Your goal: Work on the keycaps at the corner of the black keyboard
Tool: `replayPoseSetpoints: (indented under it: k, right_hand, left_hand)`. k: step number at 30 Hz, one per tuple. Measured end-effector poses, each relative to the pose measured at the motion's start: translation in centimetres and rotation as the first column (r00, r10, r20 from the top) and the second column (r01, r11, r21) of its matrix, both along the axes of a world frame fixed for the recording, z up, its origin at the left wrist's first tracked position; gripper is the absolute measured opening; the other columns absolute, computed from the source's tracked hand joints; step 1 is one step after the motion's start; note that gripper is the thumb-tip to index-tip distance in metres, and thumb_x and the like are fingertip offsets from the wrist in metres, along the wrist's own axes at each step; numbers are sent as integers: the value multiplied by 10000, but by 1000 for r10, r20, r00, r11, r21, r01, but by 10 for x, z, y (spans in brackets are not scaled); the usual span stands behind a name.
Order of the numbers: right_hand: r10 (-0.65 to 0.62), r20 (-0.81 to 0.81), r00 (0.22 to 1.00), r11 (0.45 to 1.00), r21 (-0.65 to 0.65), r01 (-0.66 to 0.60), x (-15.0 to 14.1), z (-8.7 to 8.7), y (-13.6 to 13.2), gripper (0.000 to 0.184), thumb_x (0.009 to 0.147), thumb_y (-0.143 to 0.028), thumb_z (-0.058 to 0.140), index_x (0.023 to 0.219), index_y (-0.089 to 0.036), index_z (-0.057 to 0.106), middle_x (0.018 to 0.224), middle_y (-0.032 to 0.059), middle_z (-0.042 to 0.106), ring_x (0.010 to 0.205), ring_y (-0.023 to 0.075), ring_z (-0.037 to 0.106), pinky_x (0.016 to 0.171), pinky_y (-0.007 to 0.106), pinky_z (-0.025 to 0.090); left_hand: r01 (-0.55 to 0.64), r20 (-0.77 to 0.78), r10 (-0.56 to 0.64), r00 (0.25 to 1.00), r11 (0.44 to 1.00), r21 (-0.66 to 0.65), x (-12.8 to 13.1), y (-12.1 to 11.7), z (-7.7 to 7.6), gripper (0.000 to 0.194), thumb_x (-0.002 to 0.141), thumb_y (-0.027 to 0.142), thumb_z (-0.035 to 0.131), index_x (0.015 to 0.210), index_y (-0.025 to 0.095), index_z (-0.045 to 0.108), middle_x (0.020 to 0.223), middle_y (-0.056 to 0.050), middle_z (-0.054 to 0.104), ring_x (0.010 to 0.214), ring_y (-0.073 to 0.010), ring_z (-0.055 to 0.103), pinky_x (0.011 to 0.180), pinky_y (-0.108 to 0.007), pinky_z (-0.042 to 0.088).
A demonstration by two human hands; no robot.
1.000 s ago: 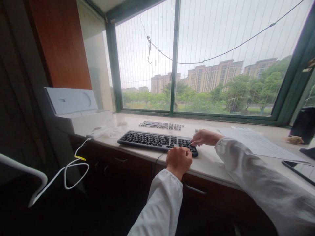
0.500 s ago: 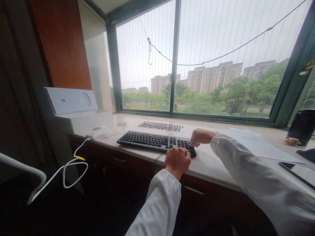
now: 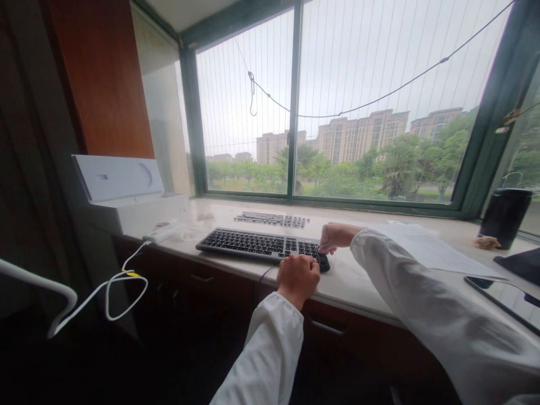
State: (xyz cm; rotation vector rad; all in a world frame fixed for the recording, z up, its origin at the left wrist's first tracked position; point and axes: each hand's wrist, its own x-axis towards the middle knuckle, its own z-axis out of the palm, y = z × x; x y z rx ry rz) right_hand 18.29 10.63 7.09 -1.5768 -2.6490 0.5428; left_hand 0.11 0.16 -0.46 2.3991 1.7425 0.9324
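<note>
A black keyboard (image 3: pixel 240 242) lies along the front of the pale countertop. My left hand (image 3: pixel 297 277) is closed at its near edge, toward the right end, with knuckles up and fingertips hidden. Over the number pad at the right end, my right hand (image 3: pixel 336 237) has its fingers bent and pressed together against the keys. Whatever sits between those fingertips is too small to make out. Behind the keyboard, loose keycaps (image 3: pixel 274 219) are laid out in rows.
A white box (image 3: pixel 139 211) with its lid up stands at the left, near a power strip (image 3: pixel 162 232) with a white cable (image 3: pixel 107 292). Paper sheets (image 3: pixel 439 253), a dark cup (image 3: pixel 505 216) and a phone-like slab (image 3: pixel 506 298) lie right. The window (image 3: pixel 291 197) borders the back.
The whole view has shifted a little, with the scene sliding left. Both hands stay at the same places on the keyboard, with hardly any visible finger movement.
</note>
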Motion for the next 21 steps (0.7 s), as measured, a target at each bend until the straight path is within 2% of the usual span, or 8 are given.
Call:
replayPoseSetpoints:
  k: [7,15,21]
  right_hand:
    - [15,-72,997,1000,0,-15,7,-6,-2,511,599,-637,715,723,-143,769,673,81,719,642,176,665,617,251,501]
    - [40,-191,981,992,123,-16,17,-22,2,441,652,-564,714,793,-150,778,679,68,722,619,163,661,604,245,510]
    - [-18,-265,964,998,56,34,20,-25,5,531,574,-609,748,820,-139,756,703,65,725,623,153,656,606,239,520]
  left_hand:
    - [-32,-34,31,999,998,-53,1,-5,7,332,920,335,418,978,295,743,969,-47,724,940,-199,660,854,-295,476]
    - [-15,-17,15,1000,1000,6,1,0,1,334,903,309,420,969,314,747,941,-43,730,904,-207,666,829,-301,480]
    - [-22,-25,22,999,1000,-13,1,-2,3,317,894,290,445,1022,330,732,999,-22,726,949,-196,658,844,-277,461]
